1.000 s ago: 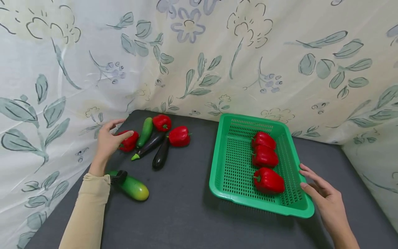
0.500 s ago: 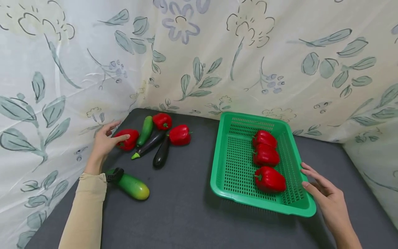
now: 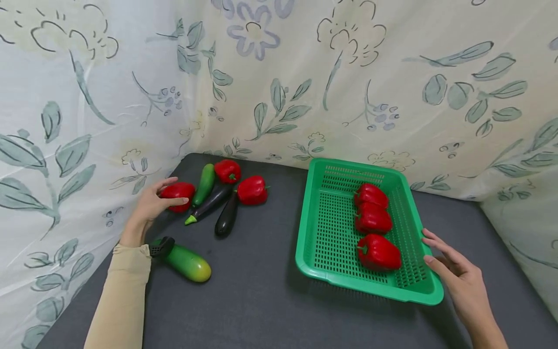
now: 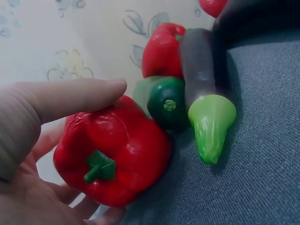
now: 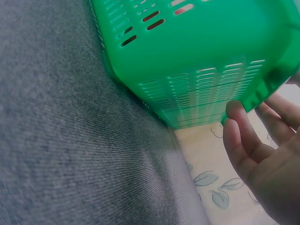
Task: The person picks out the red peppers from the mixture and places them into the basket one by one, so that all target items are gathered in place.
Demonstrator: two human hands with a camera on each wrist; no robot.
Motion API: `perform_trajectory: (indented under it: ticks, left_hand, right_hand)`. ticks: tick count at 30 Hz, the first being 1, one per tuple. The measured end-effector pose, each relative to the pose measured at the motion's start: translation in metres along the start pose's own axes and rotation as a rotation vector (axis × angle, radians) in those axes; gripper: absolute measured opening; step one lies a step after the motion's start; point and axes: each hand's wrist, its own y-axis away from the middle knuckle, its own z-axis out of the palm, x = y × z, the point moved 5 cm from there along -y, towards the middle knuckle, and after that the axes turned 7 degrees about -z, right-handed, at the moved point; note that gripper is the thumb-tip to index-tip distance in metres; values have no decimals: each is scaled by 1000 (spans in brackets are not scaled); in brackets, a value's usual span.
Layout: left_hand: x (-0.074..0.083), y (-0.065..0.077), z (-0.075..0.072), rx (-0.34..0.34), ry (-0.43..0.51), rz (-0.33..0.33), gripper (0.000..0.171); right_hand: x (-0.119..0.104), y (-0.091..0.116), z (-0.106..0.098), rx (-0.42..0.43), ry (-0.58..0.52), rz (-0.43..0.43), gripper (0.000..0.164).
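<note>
At the far left of the head view, my left hand (image 3: pixel 147 208) holds a red bell pepper (image 3: pixel 176 191). In the left wrist view, its thumb lies over the pepper's upper side and its fingers curve round the far side and below; the green stem (image 4: pixel 98 167) faces the camera. My right hand (image 3: pixel 459 276) grips the right rim of a green plastic basket (image 3: pixel 305 228), with fingertips (image 5: pixel 234 110) under the rim in the right wrist view. Inside the basket, three red bell peppers (image 3: pixel 378 252) line up along the right side.
Beside the held pepper lie a green cucumber (image 3: pixel 205 185), two eggplants (image 3: pixel 225 218) and two more red bell peppers (image 3: pixel 252 190). A larger green-yellow vegetable (image 3: pixel 189 263) lies partly under my left wrist. A floral cloth (image 3: pixel 279 72) hangs behind the dark grey table (image 3: pixel 244 300).
My left hand has closed in around the red bell pepper, its thumb now lying across it. The right hand stays on the basket rim. The view has shifted slightly.
</note>
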Motion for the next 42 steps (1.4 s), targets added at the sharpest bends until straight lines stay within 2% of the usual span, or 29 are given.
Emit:
perform_trajectory:
  ticks: [6,13,24,32,42]
  left_hand:
    - [0,3,2,-41,-2,-19,86]
    - [4,5,5,-87,18,-43,90]
    - [-2,4,2,-36,22,-58,89]
    - [5,9,0,-8,-16,-78,89]
    - [12,10,-2,13,4,-85,89]
  right_hand:
    - [1,-2,0,-6,69,30,44]
    - [2,0,-1,-4,67,43,45]
    - [3,1,0,-4,35,43,45]
    - [2,2,0,9,31,29,44]
    - [1,0,-1,14,32,28,45]
